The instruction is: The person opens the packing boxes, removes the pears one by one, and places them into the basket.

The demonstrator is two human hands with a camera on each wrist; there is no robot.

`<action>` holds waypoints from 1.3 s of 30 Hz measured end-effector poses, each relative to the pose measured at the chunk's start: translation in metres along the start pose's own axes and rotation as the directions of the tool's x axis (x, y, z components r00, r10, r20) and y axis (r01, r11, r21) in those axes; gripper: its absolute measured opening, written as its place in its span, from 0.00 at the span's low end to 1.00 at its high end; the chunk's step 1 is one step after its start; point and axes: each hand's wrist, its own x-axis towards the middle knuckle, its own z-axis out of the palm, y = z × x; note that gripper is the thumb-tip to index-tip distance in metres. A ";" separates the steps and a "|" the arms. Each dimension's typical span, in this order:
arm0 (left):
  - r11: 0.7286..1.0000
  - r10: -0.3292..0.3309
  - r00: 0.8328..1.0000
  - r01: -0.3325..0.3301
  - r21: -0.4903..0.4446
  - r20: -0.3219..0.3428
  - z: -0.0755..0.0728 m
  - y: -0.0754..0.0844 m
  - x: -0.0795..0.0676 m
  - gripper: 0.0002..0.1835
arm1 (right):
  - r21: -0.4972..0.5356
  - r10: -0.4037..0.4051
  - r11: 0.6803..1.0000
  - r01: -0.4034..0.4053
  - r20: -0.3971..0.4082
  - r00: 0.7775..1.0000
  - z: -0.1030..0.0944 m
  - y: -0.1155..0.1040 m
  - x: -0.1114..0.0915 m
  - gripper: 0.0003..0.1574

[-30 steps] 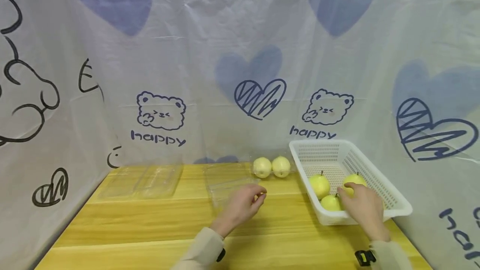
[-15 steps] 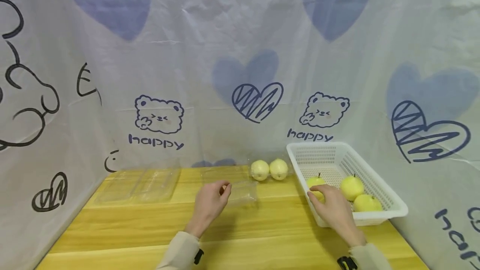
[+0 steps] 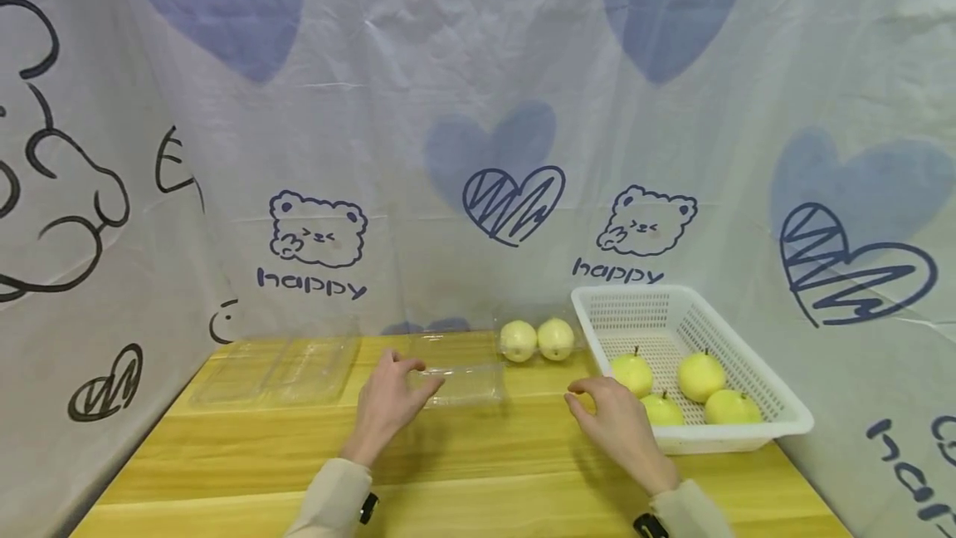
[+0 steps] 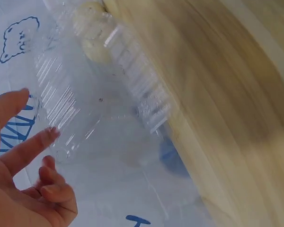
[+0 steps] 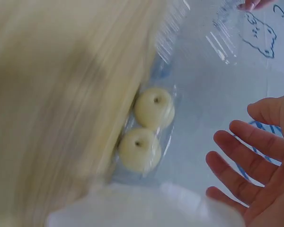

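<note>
In the head view my left hand (image 3: 388, 397) is over the table, its thumb over the near left part of an opened clear plastic clamshell box (image 3: 466, 384). In the left wrist view a fingertip (image 4: 52, 134) overlaps the edge of the same box (image 4: 59, 101); I cannot tell whether they touch. Nothing is held there. My right hand (image 3: 616, 426) hovers just left of a white plastic basket (image 3: 777, 388), its fingers loosely bent and without an object. Several yellow-green pears (image 3: 702, 376) lie in the basket. Behind the hands, a clear box holds two pears (image 3: 536, 340).
Further clear plastic boxes (image 3: 276, 368) lie at the table's left. A white printed curtain (image 3: 418, 148) stands right behind the wooden table (image 3: 478, 455) and along both sides. The basket takes up the table's right side.
My left hand has moved left, away from the front of the opened box, which now lies straighter. My right hand has come out from over the pears, leftward past the basket's rim.
</note>
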 end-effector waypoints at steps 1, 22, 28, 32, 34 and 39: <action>1.000 0.001 1.000 -0.001 0.014 0.016 -0.002 -0.002 0.001 0.21 | 0.005 -0.003 1.000 0.003 0.012 1.000 0.002 -0.003 0.001 0.09; 0.925 0.380 0.797 -0.333 -0.184 0.469 -0.002 -0.024 -0.016 0.10 | 0.068 -0.039 0.997 0.026 0.198 0.979 0.039 -0.021 -0.007 0.10; 0.884 0.410 0.775 -0.468 0.000 0.481 0.006 -0.024 -0.021 0.24 | 0.065 -0.016 0.998 0.005 0.175 0.984 0.040 -0.021 -0.006 0.09; 0.888 0.370 0.851 -0.442 0.127 0.372 0.010 -0.034 -0.016 0.22 | 0.066 -0.022 0.998 0.011 0.179 0.984 0.039 -0.021 -0.004 0.09; 0.886 0.375 0.859 -0.443 0.138 0.348 0.010 -0.038 -0.014 0.17 | 0.071 -0.026 0.997 0.013 0.185 0.982 0.039 -0.020 -0.004 0.09; 0.821 0.458 0.811 -0.543 0.178 0.363 0.011 -0.039 -0.014 0.03 | 0.071 -0.018 0.997 0.004 0.195 0.981 0.039 -0.017 -0.003 0.09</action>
